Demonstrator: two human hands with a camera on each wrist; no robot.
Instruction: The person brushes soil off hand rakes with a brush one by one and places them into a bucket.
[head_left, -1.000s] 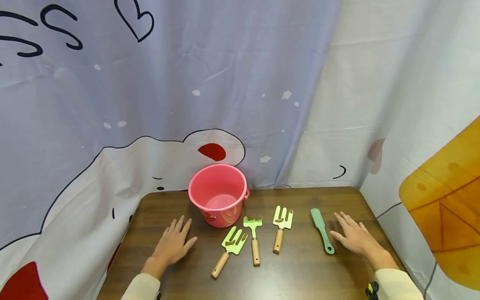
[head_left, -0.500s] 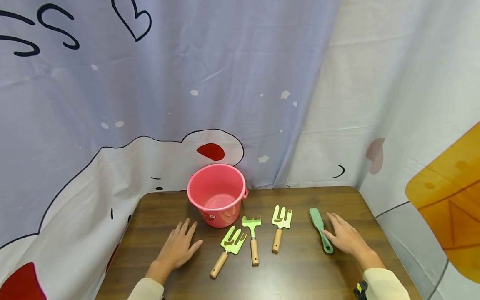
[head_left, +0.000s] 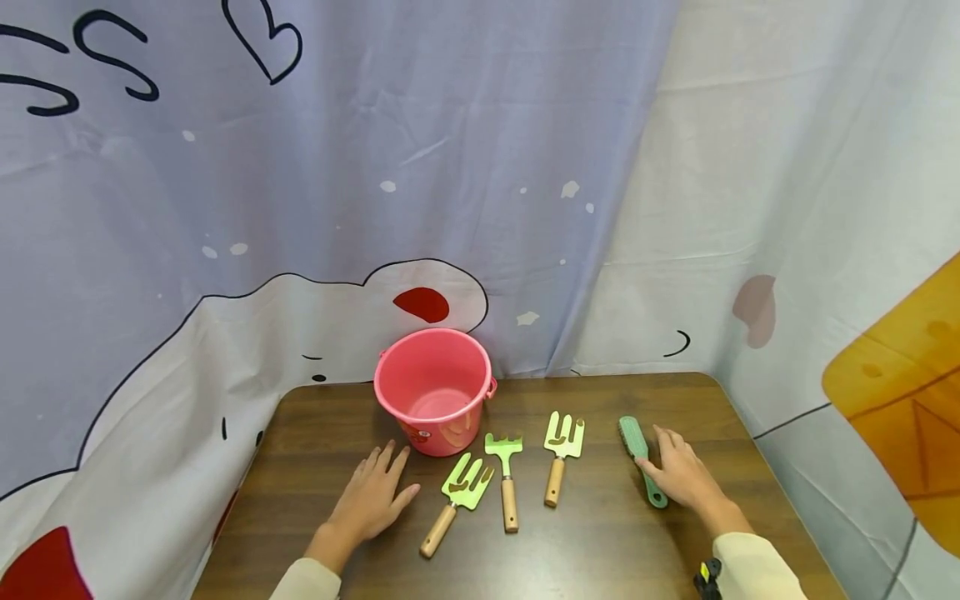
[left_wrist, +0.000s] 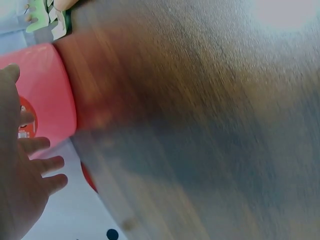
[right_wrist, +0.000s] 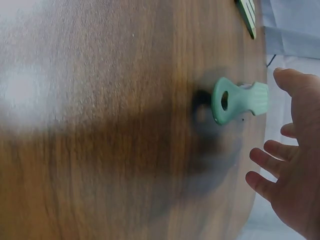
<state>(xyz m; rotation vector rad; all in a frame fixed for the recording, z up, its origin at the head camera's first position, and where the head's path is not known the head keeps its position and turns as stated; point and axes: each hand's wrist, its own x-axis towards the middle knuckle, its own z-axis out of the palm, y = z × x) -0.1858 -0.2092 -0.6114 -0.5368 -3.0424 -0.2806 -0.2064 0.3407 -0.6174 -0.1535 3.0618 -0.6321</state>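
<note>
My left hand (head_left: pixel 367 500), fingers spread, hovers or lies left of a green hand fork (head_left: pixel 441 528) with a wooden handle. Just beyond its fingertips stands a pink bucket (head_left: pixel 465 429), also visible in the left wrist view as a pink wall (left_wrist: pixel 52 95). A small hand rake (head_left: pixel 509 500) and a second hand fork (head_left: pixel 556 479) lie to the right of the first fork. My right hand (head_left: pixel 684 477) is at the right side of a green brush (head_left: pixel 635 437), thumb over its handle in the head view. In the right wrist view the fingers are spread, apart from the brush (right_wrist: pixel 229 102).
All these things lie on a dark wooden table (head_left: pixel 592 550). A printed curtain (head_left: pixel 480 167) hangs behind the table's back edge and down its right side. The bucket stands near the back edge, its inside visible from above.
My right hand has moved left to the green brush. The left hand has shifted right, closer to the nearest hand fork. The tools and bucket stay where they were.
</note>
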